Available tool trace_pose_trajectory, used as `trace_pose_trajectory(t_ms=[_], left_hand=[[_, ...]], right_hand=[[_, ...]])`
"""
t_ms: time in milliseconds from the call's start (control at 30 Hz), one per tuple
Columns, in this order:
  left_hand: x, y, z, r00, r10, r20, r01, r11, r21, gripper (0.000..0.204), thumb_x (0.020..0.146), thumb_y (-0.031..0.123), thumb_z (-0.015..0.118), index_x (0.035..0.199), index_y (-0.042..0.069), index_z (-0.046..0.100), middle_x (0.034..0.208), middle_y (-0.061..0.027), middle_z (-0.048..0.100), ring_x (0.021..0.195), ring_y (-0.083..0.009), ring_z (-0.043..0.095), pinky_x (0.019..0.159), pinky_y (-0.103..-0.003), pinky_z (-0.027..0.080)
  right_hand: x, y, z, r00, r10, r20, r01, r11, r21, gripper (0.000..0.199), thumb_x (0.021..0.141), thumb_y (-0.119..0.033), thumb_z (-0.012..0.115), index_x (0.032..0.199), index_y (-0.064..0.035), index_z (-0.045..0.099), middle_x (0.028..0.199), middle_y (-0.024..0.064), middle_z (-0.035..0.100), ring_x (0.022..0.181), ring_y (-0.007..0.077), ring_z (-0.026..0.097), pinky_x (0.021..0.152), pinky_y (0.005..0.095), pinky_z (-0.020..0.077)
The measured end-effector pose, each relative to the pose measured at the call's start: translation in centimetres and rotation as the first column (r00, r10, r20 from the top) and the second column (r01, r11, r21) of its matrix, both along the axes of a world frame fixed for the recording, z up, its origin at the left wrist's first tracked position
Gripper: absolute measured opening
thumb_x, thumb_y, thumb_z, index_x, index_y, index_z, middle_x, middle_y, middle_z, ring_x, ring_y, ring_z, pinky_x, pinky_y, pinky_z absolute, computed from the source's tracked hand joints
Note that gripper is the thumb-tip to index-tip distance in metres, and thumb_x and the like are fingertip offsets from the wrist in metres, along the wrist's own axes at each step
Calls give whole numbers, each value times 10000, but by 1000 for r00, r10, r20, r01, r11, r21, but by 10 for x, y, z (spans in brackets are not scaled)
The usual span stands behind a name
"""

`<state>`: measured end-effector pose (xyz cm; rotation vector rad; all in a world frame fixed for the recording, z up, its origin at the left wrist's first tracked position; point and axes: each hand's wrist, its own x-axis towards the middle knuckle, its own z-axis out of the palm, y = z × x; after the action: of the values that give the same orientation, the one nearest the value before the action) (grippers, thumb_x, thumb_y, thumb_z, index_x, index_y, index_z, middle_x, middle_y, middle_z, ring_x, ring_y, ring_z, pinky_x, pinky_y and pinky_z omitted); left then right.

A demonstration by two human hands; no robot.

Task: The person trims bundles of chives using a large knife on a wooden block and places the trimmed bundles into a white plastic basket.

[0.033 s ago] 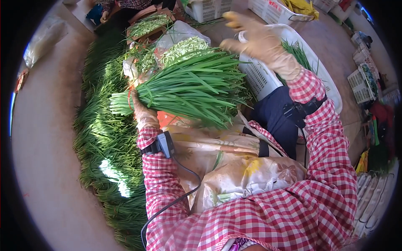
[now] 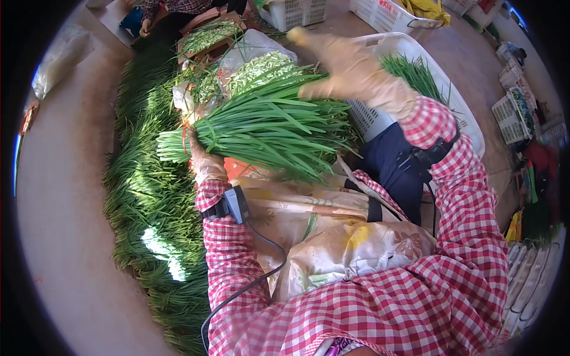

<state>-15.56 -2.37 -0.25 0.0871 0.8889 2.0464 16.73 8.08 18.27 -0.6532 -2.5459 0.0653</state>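
The bundle of green chives point(image 2: 267, 127) is held over the person's lap, above the floral apron point(image 2: 332, 231), beside the white crate point(image 2: 439, 83). Left hand point(image 2: 205, 160), gloved, is clamped around the pale stalk end near its tie; right hand point(image 2: 350, 71), gloved, rests fingers spread and holding nothing on the leafy end. Judged light, limp and easily bruised; best gripped at the firm tied stalks.

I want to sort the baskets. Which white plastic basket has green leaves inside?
The big white basket just beyond the right hand: long green leaves lie inside. The basket at the top right holds something yellow instead.
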Motion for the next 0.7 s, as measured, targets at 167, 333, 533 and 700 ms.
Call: trace_pose_trajectory(t_ms=[167,333,533,700], left_hand=[[63,22,12,994,-108,-21,110,976,190,515,850,472,545,1200,94,538,1204,-69,560,1068,-243,538,925,-400,439],[63,20,18,954,-276,114,257,953,159,468,823,373,581,1181,72,556,1146,-91,602,996,-271,581,900,-432,461],[35,31,-6,977,-174,122,170,985,41,494,827,385,490,1203,70,553,1227,-120,558,1111,-316,521,964,-502,393],[44,1,-4,949,-103,-299,93,995,-47,574,798,513,468,1217,127,535,1275,-104,505,1139,-346,485,909,-566,417]], right_hand=[[-28,2,-49,895,-112,432,86,993,79,986,633,-352,772,1408,-77,229,1042,201,584,993,332,576,862,389,447],[-6,47,-62,903,-268,335,284,959,1,748,688,-302,736,1288,-22,389,847,200,637,813,352,630,683,421,496],[132,65,-38,706,-591,390,636,771,15,535,767,-397,611,1162,-40,558,996,183,638,941,323,612,837,413,469],[292,41,12,413,-860,301,894,446,46,535,783,-405,589,1179,-46,564,998,166,647,970,320,603,861,407,459]])
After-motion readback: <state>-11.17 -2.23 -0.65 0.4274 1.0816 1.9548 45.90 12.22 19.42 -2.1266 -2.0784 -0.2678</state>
